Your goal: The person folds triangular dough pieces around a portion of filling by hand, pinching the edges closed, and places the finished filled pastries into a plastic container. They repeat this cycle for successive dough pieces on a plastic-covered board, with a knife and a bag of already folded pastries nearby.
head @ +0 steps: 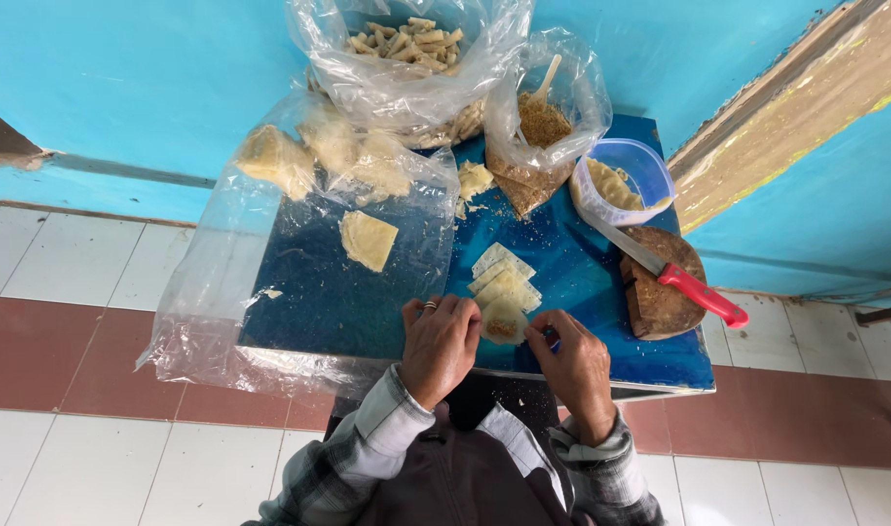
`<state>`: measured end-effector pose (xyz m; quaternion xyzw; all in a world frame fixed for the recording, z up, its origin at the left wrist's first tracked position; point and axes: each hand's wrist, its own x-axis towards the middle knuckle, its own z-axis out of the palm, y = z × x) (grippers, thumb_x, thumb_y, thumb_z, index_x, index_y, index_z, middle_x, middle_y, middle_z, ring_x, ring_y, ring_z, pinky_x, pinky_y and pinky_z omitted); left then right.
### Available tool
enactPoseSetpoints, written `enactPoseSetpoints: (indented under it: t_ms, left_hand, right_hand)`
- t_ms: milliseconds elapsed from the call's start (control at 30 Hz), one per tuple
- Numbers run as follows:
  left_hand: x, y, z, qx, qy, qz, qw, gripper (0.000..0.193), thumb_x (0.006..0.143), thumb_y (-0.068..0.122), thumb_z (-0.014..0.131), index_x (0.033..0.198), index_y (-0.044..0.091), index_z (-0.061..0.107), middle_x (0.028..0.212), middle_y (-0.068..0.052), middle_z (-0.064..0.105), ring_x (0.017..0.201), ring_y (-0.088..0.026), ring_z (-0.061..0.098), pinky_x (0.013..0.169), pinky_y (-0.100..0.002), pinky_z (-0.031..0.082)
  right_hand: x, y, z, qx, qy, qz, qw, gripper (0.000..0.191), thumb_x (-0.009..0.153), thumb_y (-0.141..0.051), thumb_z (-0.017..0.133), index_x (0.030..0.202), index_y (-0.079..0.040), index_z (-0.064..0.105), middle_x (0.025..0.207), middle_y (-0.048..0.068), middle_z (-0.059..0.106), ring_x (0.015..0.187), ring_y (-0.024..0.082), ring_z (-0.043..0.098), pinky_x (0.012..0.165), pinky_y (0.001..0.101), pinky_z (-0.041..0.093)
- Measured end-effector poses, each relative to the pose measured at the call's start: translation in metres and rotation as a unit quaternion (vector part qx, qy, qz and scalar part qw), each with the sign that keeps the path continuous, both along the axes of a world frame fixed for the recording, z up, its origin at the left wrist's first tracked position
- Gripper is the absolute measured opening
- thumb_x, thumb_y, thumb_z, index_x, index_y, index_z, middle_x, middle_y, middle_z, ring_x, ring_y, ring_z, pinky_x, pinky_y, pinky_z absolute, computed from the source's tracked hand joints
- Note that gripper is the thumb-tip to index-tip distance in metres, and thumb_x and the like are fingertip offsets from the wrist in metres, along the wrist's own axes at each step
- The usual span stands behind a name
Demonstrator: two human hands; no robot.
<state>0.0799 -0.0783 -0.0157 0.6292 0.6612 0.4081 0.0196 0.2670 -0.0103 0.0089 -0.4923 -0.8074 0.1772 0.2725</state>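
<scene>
My left hand (438, 343) and my right hand (570, 362) pinch the two sides of a small pale dough wrapper (504, 319) with brown filling on it, at the front of a blue table (582, 282). A ring shows on the left hand. Just beyond lies a short row of flat square wrappers (502, 275). Both hands rest on the tabletop near its front edge.
A clear plastic sheet (270, 292) with dough pieces covers the table's left. At the back stand a bag of rolled pastries (407, 44), a bag of brown filling with a spoon (541, 122) and a plastic tub (626, 180). A red-handled knife (674, 278) lies across a round wooden block (660, 292).
</scene>
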Motion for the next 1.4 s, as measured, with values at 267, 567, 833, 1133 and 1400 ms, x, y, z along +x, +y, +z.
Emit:
enactPoseSetpoints:
  t_ms: [267,567,833,1133,1400]
  left_hand:
    - [0.003,0.008,-0.008,0.008,-0.029,-0.081,0.996,0.027,0.086,0.011,0.075,0.11,0.012,0.062,0.095,-0.002,0.072,0.091,-0.024,0.067,0.093,-0.046,0.038]
    - [-0.009,0.017,-0.022,0.024,0.056,-0.173,0.983,0.023,0.088,0.007,0.072,0.11,0.01,0.066,0.101,-0.004,0.067,0.1,-0.026,0.064,0.096,-0.045,0.042]
    - [-0.008,0.037,-0.026,0.001,-0.011,-0.195,0.981,0.011,0.089,0.003,0.067,0.1,0.005,0.065,0.094,-0.007,0.066,0.093,-0.03,0.066,0.082,-0.045,0.05]
    - [-0.005,0.046,-0.023,-0.056,-0.051,-0.179,0.981,0.007,0.09,0.009,0.071,0.089,0.004,0.066,0.088,-0.012,0.065,0.087,-0.033,0.067,0.076,-0.045,0.053]
    - [-0.007,0.064,-0.022,-0.058,-0.143,-0.16,0.975,0.016,0.08,0.001,0.073,0.089,0.002,0.06,0.086,-0.011,0.067,0.081,-0.033,0.069,0.071,-0.045,0.054]
  right_hand:
    - [-0.004,-0.001,-0.011,-0.025,0.103,0.009,0.994,0.018,0.085,-0.014,0.08,0.101,-0.009,0.071,0.092,0.006,0.075,0.078,0.018,0.075,0.063,0.031,0.056]
    - [-0.006,0.003,0.0,0.1,0.004,0.12,0.988,0.031,0.075,-0.015,0.084,0.106,-0.013,0.079,0.104,0.0,0.077,0.097,0.022,0.066,0.083,0.0376,0.053]
    - [-0.004,0.016,-0.009,0.142,-0.017,0.165,0.976,0.022,0.08,-0.02,0.082,0.101,-0.013,0.08,0.097,0.002,0.074,0.088,0.023,0.064,0.077,0.0371,0.054]
    - [-0.007,0.053,-0.019,-0.069,0.02,0.137,0.988,0.022,0.075,-0.024,0.087,0.088,-0.011,0.076,0.088,0.004,0.067,0.075,0.022,0.067,0.065,0.0366,0.052]
    - [-0.012,0.016,-0.004,0.138,-0.021,0.132,0.981,0.014,0.079,-0.019,0.081,0.092,-0.015,0.078,0.088,0.0,0.072,0.079,0.025,0.064,0.069,0.0381,0.052]
